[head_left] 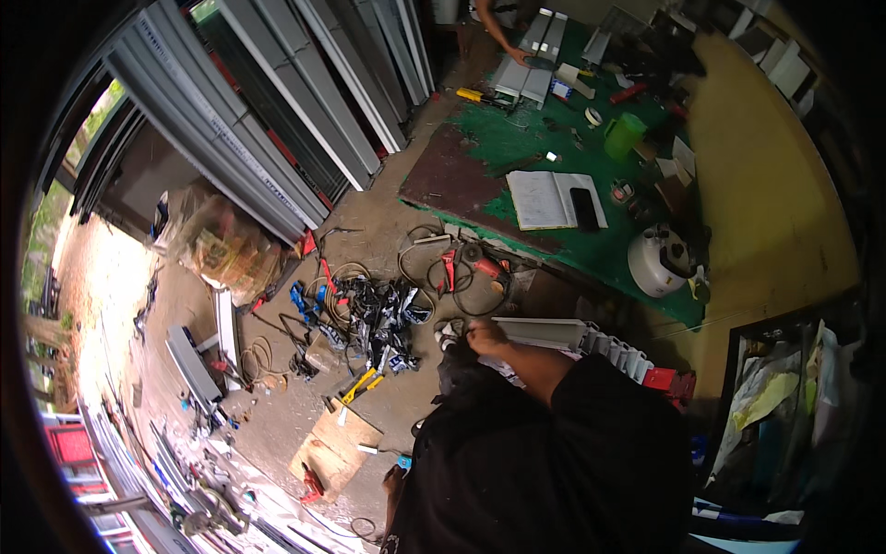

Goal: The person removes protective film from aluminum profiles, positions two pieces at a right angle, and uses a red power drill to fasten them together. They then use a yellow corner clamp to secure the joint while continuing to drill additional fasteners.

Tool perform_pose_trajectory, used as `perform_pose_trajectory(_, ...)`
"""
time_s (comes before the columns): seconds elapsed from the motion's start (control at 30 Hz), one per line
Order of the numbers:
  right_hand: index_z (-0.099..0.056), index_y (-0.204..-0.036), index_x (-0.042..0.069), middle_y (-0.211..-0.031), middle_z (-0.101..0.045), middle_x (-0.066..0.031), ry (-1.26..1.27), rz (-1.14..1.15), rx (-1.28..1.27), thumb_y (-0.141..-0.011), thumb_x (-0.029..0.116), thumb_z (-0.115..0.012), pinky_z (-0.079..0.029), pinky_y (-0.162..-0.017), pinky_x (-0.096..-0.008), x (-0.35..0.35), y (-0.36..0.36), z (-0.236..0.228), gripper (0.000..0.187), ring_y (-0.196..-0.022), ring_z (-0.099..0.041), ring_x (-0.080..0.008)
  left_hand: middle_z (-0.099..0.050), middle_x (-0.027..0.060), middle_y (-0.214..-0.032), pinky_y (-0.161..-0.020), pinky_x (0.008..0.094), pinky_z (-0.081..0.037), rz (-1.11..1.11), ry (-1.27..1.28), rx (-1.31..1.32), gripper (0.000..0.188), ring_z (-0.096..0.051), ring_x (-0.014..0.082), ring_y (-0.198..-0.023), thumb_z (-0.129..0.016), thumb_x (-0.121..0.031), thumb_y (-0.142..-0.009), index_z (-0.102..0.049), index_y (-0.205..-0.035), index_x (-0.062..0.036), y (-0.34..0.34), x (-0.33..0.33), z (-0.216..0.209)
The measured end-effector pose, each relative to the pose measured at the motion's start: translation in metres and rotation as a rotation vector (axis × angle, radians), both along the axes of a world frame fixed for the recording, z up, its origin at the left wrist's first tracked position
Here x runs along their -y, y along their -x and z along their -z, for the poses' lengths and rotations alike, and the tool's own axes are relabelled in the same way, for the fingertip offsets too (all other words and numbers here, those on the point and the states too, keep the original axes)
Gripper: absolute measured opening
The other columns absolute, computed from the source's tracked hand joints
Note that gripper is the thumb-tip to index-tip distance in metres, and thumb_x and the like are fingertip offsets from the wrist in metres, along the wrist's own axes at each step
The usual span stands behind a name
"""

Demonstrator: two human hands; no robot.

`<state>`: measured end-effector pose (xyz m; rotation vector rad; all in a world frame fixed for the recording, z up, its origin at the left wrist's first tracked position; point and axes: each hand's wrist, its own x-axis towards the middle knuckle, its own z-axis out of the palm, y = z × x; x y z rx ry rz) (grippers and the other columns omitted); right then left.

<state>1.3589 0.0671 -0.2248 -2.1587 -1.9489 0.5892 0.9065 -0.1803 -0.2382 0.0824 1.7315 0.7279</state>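
My right hand is closed, low in front of my dark trousers and beside my shoe. Anything inside its curled fingers is hidden. My left hand shows only in part at my left side, its fingers curled by a small teal object that it seems to grip. A short white piece lies close to the teal object. Left of that hand, a red-handled tool rests on a wooden board. Yellow-handled cutters lie just beyond the board.
Black plastic wrapping, hoses and an angle grinder litter the floor ahead. A green table bears a notebook, phone and kettle. Another person's arm reaches over its far end. Metal profiles lean left; more lie right.
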Motion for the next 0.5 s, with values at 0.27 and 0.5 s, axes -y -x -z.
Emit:
perform_pose_trajectory(0.27,-0.066,-0.112,0.004,-0.106,-0.07,-0.0202,-0.606,0.891,0.284,-0.086,0.034,-0.079,-0.055,-0.09,-0.0504,-0.053,-0.23,-0.036,0.042,-0.104,-0.068,-0.0402,-0.069,0.0063,-0.103,-0.064,0.0315,-0.048,0.01,0.0,-0.111,0.032,-0.065,0.02,-0.083,-0.069,-0.027,-0.097,-0.064,-0.125,-0.0126,0.02,-0.104,-0.05)
perform_pose_trajectory(0.5,-0.06,-0.131,0.001,-0.126,-0.065,-0.0237,-0.216,0.942,0.153,-0.063,0.045,-0.093,-0.052,-0.102,-0.0496,-0.106,-0.375,-0.106,0.087,-0.117,-0.062,-0.0448,-0.07,0.0048,-0.103,-0.068,0.0331,-0.053,0.391,0.122,-0.157,0.03,-0.066,0.0178,-0.081,-0.069,-0.031,-0.095,-0.067,-0.116,-0.0096,-0.067,-0.182,-0.079)
